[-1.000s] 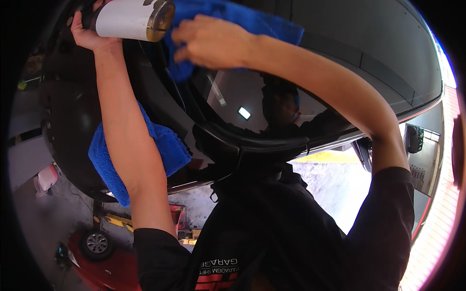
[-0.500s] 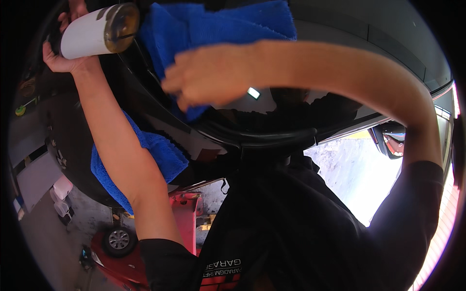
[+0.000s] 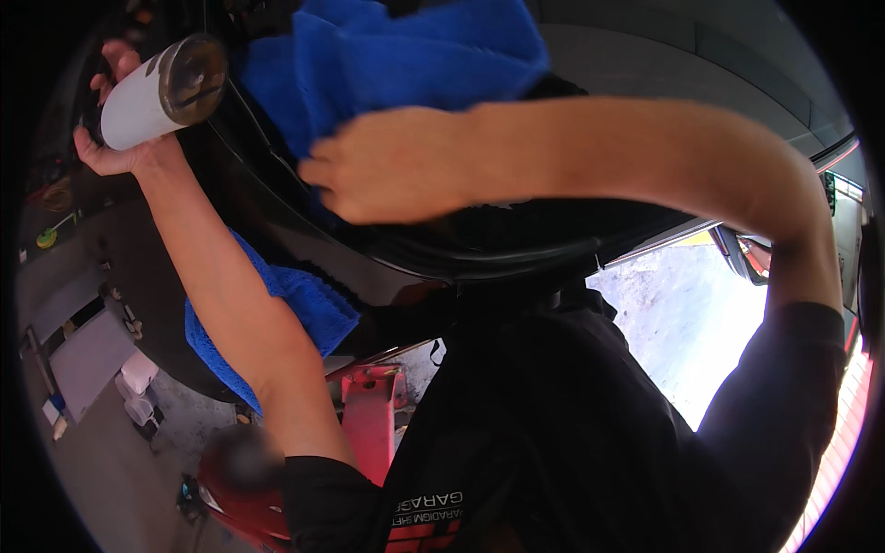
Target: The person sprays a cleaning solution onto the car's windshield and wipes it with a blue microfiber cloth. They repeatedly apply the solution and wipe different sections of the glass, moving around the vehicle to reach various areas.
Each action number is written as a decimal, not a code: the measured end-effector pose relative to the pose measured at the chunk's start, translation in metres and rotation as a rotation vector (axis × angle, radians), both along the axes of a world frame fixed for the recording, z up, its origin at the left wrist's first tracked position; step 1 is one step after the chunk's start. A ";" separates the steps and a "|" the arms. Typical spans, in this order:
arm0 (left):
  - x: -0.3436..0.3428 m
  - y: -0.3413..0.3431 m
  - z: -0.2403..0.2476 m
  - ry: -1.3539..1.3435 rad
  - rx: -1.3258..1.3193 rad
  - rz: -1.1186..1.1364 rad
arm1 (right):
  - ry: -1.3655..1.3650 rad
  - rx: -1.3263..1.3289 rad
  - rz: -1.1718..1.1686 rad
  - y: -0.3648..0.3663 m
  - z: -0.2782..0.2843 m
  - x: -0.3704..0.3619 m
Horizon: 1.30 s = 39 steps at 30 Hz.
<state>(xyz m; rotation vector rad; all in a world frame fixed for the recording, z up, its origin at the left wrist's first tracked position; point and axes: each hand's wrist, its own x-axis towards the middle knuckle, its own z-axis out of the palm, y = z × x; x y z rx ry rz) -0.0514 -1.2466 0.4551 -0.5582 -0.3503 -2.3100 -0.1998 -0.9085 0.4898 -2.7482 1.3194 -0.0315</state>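
Head: right hand (image 3: 387, 168), apparently on cloth (image 3: 419, 57)

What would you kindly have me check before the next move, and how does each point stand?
1. Bottle held: ok, the left hand is wrapped around it.
2. Right hand at the upper blue cloth: ok; whether it grips or presses, cannot tell.
3. Lower blue cloth unobstructed: not ok, the left forearm crosses in front of it.
4. Enough liquid in the bottle: cannot tell, no level is readable.
5. Surface beneath the upper blue cloth clean: cannot tell, it is covered.
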 end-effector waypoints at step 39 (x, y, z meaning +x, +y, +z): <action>0.004 0.014 0.016 0.067 -0.122 -0.002 | 0.096 -0.256 -0.651 0.099 0.117 -0.153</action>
